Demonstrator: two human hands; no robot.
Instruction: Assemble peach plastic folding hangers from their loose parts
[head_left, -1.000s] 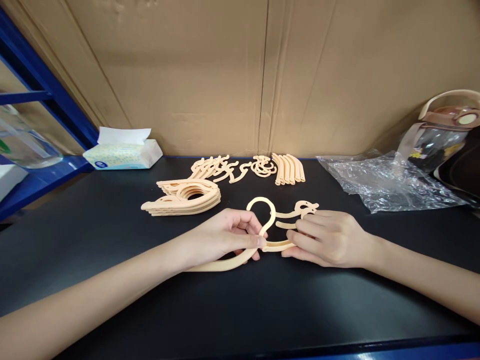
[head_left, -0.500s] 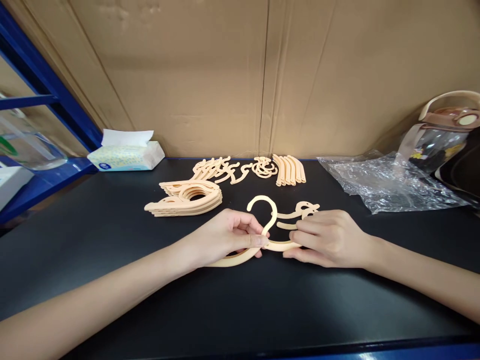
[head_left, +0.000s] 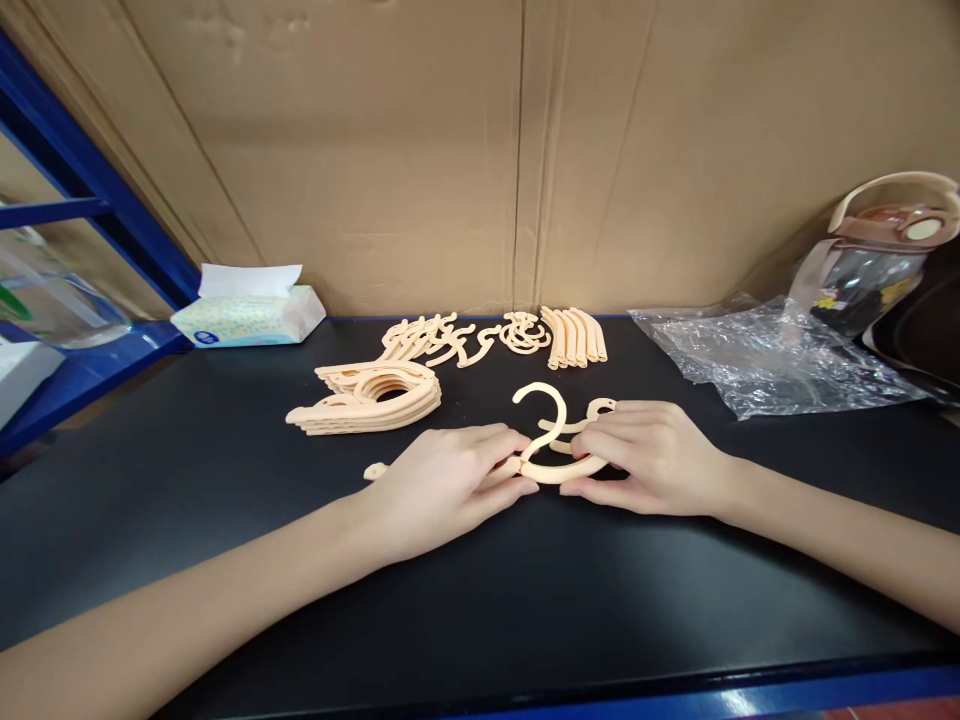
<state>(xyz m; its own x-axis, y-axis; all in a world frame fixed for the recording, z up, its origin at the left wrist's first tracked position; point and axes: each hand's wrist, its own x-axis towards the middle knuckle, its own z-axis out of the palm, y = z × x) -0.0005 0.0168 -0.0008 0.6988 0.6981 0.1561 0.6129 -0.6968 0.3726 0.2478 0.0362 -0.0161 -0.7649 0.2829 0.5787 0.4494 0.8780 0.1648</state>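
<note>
A cream plastic clothes hanger [head_left: 559,471] with a curved hook lies between my two hands, low over the black table. My left hand [head_left: 450,480] is closed around its left arm, thumb and fingers near the base of the hook; one end of that arm sticks out behind the hand. My right hand [head_left: 651,458] is closed on the right arm, fingers on top and thumb below. More cream hanger pieces [head_left: 570,425] lie just behind, partly covered by my right hand. To the left rests a stack of folded hangers [head_left: 367,400].
Loose hanger arms [head_left: 420,337], hooks [head_left: 523,333] and a row of curved pieces [head_left: 574,337] lie along the back of the table [head_left: 465,610]. A tissue pack [head_left: 251,312] stands at back left. Crumpled clear plastic [head_left: 750,365] and a bottle [head_left: 862,270] are at right.
My left hand has turned over, now back upward, and shifted its grip on the left arm. The hook has moved slightly right. The view has shifted a little.
</note>
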